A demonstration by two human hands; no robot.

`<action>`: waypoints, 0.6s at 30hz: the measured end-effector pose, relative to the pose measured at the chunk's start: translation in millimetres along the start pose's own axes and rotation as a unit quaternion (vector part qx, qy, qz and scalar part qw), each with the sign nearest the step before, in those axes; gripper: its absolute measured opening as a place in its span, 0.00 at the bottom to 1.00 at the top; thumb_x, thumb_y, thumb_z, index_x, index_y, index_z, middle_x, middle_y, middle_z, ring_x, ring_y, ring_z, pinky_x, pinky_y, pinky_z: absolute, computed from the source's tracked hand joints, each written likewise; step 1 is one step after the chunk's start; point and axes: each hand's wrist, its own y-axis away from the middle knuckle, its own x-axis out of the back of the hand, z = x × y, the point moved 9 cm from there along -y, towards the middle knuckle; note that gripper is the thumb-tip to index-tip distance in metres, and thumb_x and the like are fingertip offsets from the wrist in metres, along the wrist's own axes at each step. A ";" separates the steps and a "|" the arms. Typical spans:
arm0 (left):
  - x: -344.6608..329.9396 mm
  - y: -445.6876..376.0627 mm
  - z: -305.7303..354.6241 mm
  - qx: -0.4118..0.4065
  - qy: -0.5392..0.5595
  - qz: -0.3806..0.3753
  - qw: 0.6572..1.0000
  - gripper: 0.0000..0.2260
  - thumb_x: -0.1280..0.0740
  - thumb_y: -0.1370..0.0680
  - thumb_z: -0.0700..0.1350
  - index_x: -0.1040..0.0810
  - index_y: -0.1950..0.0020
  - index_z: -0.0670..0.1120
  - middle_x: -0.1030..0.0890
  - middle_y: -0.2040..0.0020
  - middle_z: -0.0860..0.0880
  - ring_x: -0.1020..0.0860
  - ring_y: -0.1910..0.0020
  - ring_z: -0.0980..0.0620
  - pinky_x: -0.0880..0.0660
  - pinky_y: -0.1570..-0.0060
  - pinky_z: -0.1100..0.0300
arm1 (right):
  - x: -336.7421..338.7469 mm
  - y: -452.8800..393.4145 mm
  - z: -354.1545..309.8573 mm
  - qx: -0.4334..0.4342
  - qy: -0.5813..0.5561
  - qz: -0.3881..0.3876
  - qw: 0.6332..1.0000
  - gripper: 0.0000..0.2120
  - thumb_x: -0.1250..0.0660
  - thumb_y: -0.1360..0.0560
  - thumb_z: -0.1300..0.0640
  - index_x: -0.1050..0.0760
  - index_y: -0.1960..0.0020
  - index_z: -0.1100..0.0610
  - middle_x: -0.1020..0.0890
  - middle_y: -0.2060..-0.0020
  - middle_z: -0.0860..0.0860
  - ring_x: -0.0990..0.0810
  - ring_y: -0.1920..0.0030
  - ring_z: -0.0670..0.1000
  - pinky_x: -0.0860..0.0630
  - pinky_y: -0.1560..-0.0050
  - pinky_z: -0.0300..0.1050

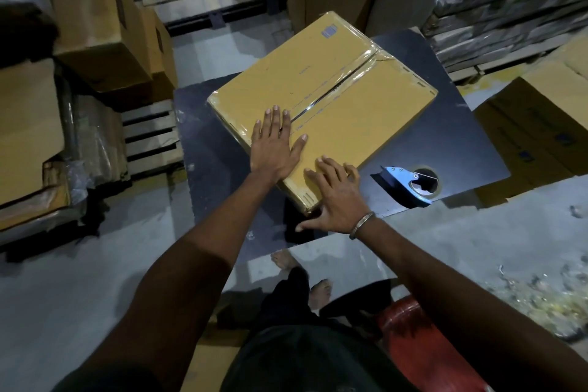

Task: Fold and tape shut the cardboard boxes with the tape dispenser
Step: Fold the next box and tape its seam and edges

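Yellow-brown cardboard box (321, 102), flaps closed, clear tape along its centre seam: middle of the dark square worktop (458, 137). Your left hand (275, 145) lies flat on its top, fingers spread; your right hand (337, 197) rests open-fingered over its near corner. Blue-and-metal tape dispenser (410, 181): worktop's near right edge, apart from the box.

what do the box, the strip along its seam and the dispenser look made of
Box: matte tan cardboard, with fluted board showing at its near corner. Strip: clear glossy plastic tape, judging by the glare and wrinkles over the seam. Dispenser: seemingly bare metal, bright and reflective; the ring it holds looks like a tan cardboard tape core.
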 end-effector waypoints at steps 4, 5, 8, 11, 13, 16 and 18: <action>-0.6 0.3 1.0 0.000 0.004 0.000 1.000 0.38 0.63 0.16 0.69 0.62 0.14 0.46 0.61 0.14 0.44 0.62 0.15 0.46 0.60 0.17 0.43 | 10.0 5.3 2.3 -0.016 -0.008 0.027 0.999 0.42 0.44 0.26 0.21 0.29 0.24 0.48 0.31 0.22 0.51 0.40 0.19 0.52 0.45 0.23 0.60; -0.9 -0.1 1.1 0.000 0.007 0.003 1.000 0.37 0.62 0.16 0.69 0.62 0.14 0.46 0.60 0.14 0.44 0.62 0.15 0.46 0.60 0.17 0.43 | 9.4 4.9 0.4 -0.025 0.001 0.039 0.999 0.37 0.44 0.23 0.24 0.27 0.25 0.49 0.30 0.23 0.52 0.38 0.20 0.52 0.44 0.23 0.61; 1.1 -0.6 -0.6 0.001 0.022 0.019 1.000 0.36 0.62 0.16 0.68 0.59 0.14 0.47 0.58 0.14 0.44 0.60 0.15 0.47 0.59 0.17 0.44 | 6.8 1.0 -4.6 -0.045 0.028 0.079 0.995 0.33 0.40 0.23 0.29 0.22 0.32 0.52 0.25 0.28 0.54 0.31 0.24 0.55 0.40 0.27 0.64; 6.3 1.2 -1.5 -0.002 0.058 0.057 0.997 0.34 0.59 0.14 0.65 0.50 0.13 0.47 0.51 0.13 0.45 0.54 0.14 0.48 0.56 0.17 0.46 | 6.0 -2.5 -9.6 -0.035 0.050 0.110 0.992 0.33 0.36 0.25 0.30 0.20 0.35 0.55 0.22 0.31 0.58 0.27 0.28 0.59 0.38 0.30 0.67; 12.5 9.3 -6.2 0.025 0.112 0.115 0.987 0.31 0.55 0.13 0.62 0.42 0.15 0.46 0.45 0.14 0.44 0.50 0.15 0.47 0.52 0.17 0.46 | 3.7 -3.2 -10.4 -0.026 0.057 0.106 0.992 0.33 0.36 0.25 0.30 0.20 0.35 0.56 0.22 0.32 0.59 0.27 0.28 0.60 0.37 0.31 0.67; 17.0 39.1 -20.3 0.132 0.220 0.206 0.944 0.28 0.51 0.11 0.57 0.45 0.14 0.44 0.48 0.14 0.43 0.53 0.14 0.47 0.53 0.17 0.45 | -6.0 -3.7 -8.0 -0.015 0.064 0.054 0.996 0.39 0.32 0.30 0.28 0.23 0.31 0.56 0.25 0.30 0.60 0.29 0.26 0.61 0.38 0.31 0.68; 12.9 70.6 -19.3 0.206 0.295 0.238 0.902 0.31 0.49 0.12 0.58 0.51 0.14 0.43 0.53 0.13 0.44 0.57 0.14 0.48 0.56 0.16 0.47 | -8.8 -3.7 -5.2 -0.019 0.056 0.032 0.998 0.44 0.29 0.35 0.27 0.25 0.30 0.55 0.26 0.29 0.60 0.31 0.26 0.61 0.38 0.31 0.68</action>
